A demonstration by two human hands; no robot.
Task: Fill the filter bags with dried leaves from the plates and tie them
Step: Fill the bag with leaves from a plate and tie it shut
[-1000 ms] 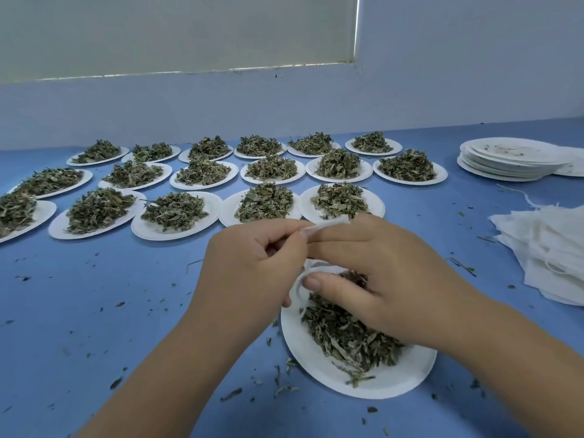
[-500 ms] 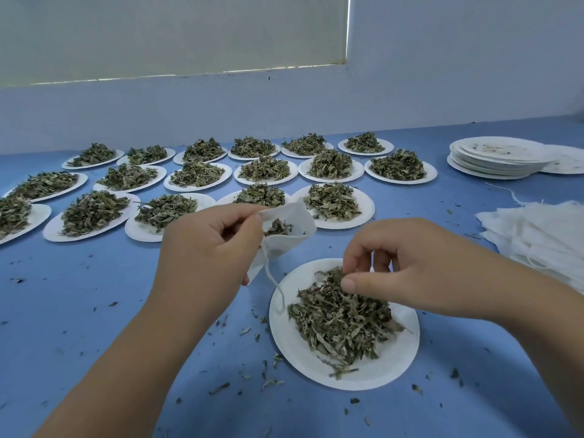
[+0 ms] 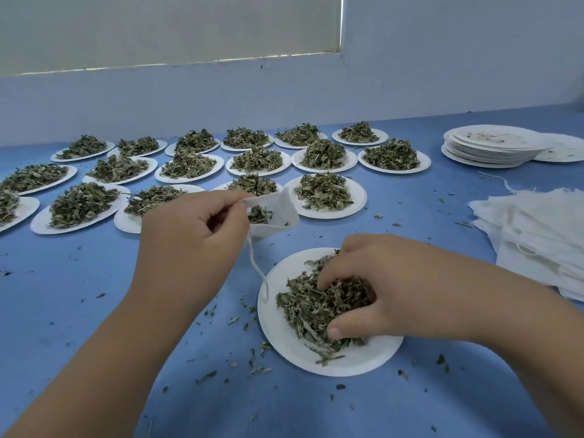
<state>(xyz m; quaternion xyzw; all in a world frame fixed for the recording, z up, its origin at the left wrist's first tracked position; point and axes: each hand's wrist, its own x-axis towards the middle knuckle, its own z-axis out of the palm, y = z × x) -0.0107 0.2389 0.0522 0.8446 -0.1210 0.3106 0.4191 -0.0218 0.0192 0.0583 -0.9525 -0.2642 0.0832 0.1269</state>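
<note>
Left hand (image 3: 189,235) raised above the blue table (image 3: 79,311), thumb and forefinger pinching the rim of a white filter bag (image 3: 278,213), mouth held agape, a few leaves visible inside. Drawstring (image 3: 257,273) dangling from the bag down to the rim of the near plate (image 3: 347,361). Right hand (image 3: 379,286) lowered onto that plate, fingers and thumb curled into the heap of dried leaves (image 3: 309,311), closed around a clump. Behind, three rows of further plates (image 3: 328,191), each heaped with leaves. Far right, a stack of empty plates (image 3: 486,147); nearer, at the right edge, a pile of flat unfilled bags (image 3: 537,229). Loose leaf fragments (image 3: 260,370) scattered over the table around the near plate.
</note>
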